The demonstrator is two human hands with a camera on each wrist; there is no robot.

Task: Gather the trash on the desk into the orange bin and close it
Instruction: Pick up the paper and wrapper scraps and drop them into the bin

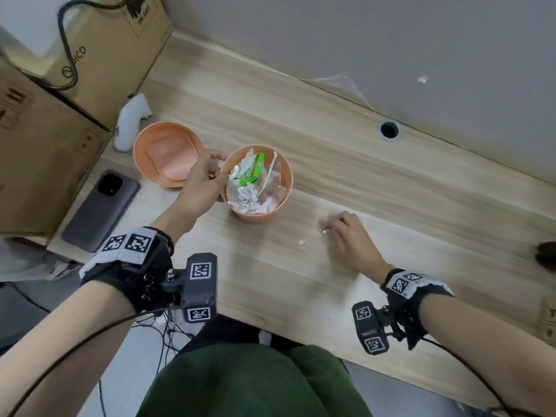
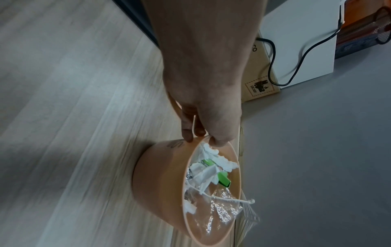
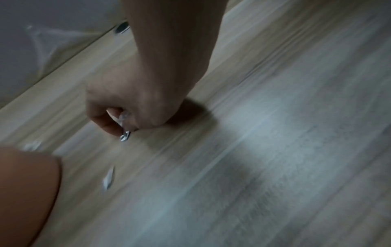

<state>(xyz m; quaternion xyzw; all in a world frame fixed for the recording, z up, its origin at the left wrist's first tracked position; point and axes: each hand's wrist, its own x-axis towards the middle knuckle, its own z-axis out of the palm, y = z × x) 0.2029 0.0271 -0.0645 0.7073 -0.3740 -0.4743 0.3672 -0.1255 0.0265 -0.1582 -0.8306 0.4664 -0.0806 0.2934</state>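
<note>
The orange bin (image 1: 284, 194) (image 2: 160, 175) stands open on the wooden desk, filled with white tissue, a green box (image 1: 252, 173) (image 2: 223, 179), a white stick and clear plastic. My left hand (image 1: 204, 182) (image 2: 203, 133) grips its near-left rim, thumb inside and fingers outside. The orange lid (image 1: 164, 153) lies upside down to the bin's left. To the bin's right, my right hand (image 1: 334, 228) (image 3: 125, 123) pinches a small silver foil scrap (image 1: 325, 231) (image 3: 125, 136) at the desk surface. A white paper scrap (image 1: 302, 241) (image 3: 109, 178) lies just left of that hand.
A dark phone (image 1: 100, 210) lies left of the bin beside cardboard boxes (image 1: 45, 152) with a black cable. A white object (image 1: 131, 123) leans behind the lid. A cable hole (image 1: 389, 130) sits near the desk's back edge by the grey wall.
</note>
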